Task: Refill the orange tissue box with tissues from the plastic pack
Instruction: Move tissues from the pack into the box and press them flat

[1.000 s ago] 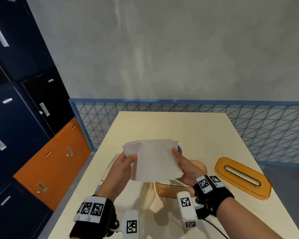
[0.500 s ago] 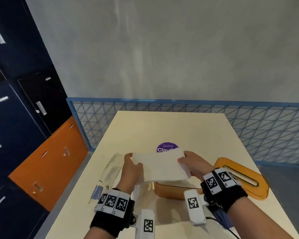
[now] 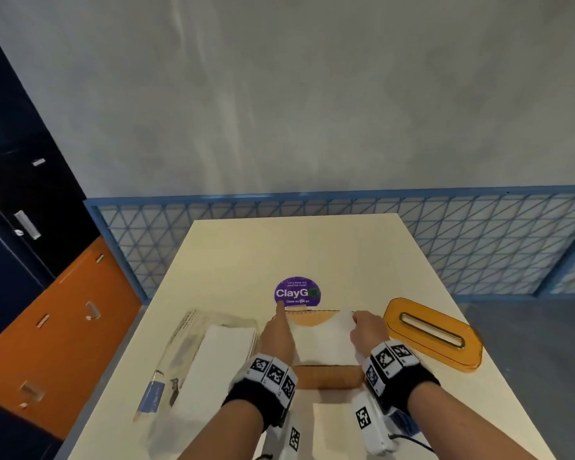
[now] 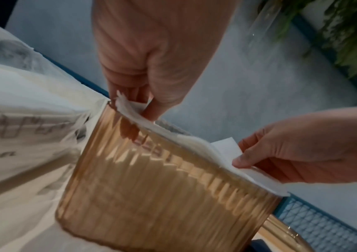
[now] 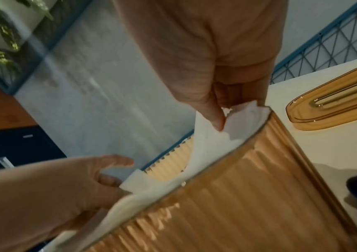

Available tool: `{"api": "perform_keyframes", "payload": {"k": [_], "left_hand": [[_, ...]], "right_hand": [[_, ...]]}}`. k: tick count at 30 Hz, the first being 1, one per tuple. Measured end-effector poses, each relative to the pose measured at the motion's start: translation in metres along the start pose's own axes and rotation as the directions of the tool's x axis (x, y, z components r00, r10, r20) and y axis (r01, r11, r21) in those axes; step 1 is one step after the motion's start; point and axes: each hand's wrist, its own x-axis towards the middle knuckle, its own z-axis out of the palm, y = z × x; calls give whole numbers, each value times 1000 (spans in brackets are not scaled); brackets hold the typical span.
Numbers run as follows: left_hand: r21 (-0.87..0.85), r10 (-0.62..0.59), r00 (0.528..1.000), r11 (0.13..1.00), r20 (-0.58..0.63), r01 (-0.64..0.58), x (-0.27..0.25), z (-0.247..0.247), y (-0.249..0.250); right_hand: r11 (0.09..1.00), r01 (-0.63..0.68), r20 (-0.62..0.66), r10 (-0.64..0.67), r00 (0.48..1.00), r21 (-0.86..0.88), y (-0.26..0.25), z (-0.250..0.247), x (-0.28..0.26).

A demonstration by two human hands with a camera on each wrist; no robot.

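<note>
1. My desk is pale and smooth. A round purple sticker sits on it just behind the orange tissue box.
2. The plastic pack lies on my left, beside the box. It is clear and crinkly, and white tissues show inside it.
3. The orange lid lies flat on my right, off the box. It is long with round ends and a slot in the middle.
4. A blue wire fence runs behind the desk. Dark blue and orange cabinets stand on the left.
5. The box is see-through orange with ribbed sides and an open top.
6. The stack of tissues is soft, white and folded. It lies across the open top of the box.
7. My left hand pinches the left end of the stack. My right hand pinches the right end.
8. A second ago I held the stack up in the air above the box. Now it is down at the rim.
</note>
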Motion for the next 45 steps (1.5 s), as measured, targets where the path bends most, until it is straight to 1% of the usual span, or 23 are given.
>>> {"api": "perform_keyframes", "payload": {"k": [3, 7, 9, 10, 11, 13, 14, 15, 16, 18, 20, 24, 26, 27, 29, 31, 33, 34, 36, 37, 40, 42, 45], "left_hand": [[64, 68, 997, 996, 23, -69, 5, 2, -2], [96, 43, 998, 994, 53, -48, 10, 10, -3], [137, 40, 999, 990, 20, -43, 7, 15, 1], [220, 62, 998, 974, -28, -54, 8, 20, 1], [292, 115, 988, 953, -102, -81, 9, 23, 2], [372, 204, 970, 917, -131, -143, 4, 17, 9], [388, 194, 977, 910, -94, -144, 2, 16, 12], [355, 131, 991, 927, -7, -120, 2, 16, 15], [388, 42, 995, 919, 86, -72, 6, 21, 13], [401, -21, 975, 913, 220, -71, 13, 25, 10], [431, -34, 961, 898, 273, -91, 16, 26, 11], [415, -75, 947, 907, 311, -65, 20, 29, 4], [360, -60, 957, 932, 285, -48, 21, 28, 1], [312, -38, 969, 949, 246, -42, 22, 28, 1], [164, 30, 989, 985, 145, -54, 16, 23, 2], [-10, 123, 991, 992, -42, -124, 0, 10, 1], [-75, 167, 954, 979, -248, -191, -16, -3, -10], [-91, 154, 933, 977, -326, -193, -22, -8, -20], [-80, 76, 914, 990, -400, -117, -30, -15, -42], [-46, 16, 922, 998, -387, -36, -32, -16, -53], [92, -208, 956, 969, -209, 231, -33, -13, -80], [191, -263, 956, 939, -129, 285, -32, -8, -90], [289, -239, 956, 915, -169, 280, -31, -3, -98]], "right_hand": [[999, 24, -23, -25, 999, -36, -3, 2, -1], [992, 31, 9, -30, 1000, -125, -7, 3, 0], [979, 83, -14, -87, 996, -184, -7, 8, -1], [966, 135, -49, -149, 988, -219, -8, 10, -2], [950, 182, -79, -208, 975, -255, -8, 12, -3], [915, 253, -86, -293, 952, -315, -10, 14, -4], [898, 279, -52, -314, 948, -341, -13, 15, -3], [884, 288, 3, -308, 951, -369, -15, 15, -1], [873, 291, 73, -286, 955, -391, -17, 16, 2], [852, 293, 227, -212, 951, -433, -22, 16, 5], [822, 320, 334, -169, 927, -471, -23, 17, 7], [789, 367, 410, -160, 898, -493, -21, 18, 7], [819, 348, 396, -163, 904, -457, -17, 19, 7], [852, 333, 353, -190, 916, -405, -14, 19, 7], [918, 303, 191, -259, 947, -255, -5, 17, 8], [941, 319, -30, -324, 946, -110, 5, 8, 6], [950, 306, -190, -313, 931, -63, 19, 2, 2], [958, 285, -224, -287, 931, -42, 26, 1, 1], [975, 215, -175, -203, 963, 55, 38, 3, -4], [978, 177, -112, -165, 980, 110, 41, 4, -7], [975, 95, 14, -99, 995, 202, 48, 9, -8], [963, 69, 31, -80, 996, 260, 49, 9, -6], [949, 53, 61, -76, 995, 312, 52, 8, -3]]}}
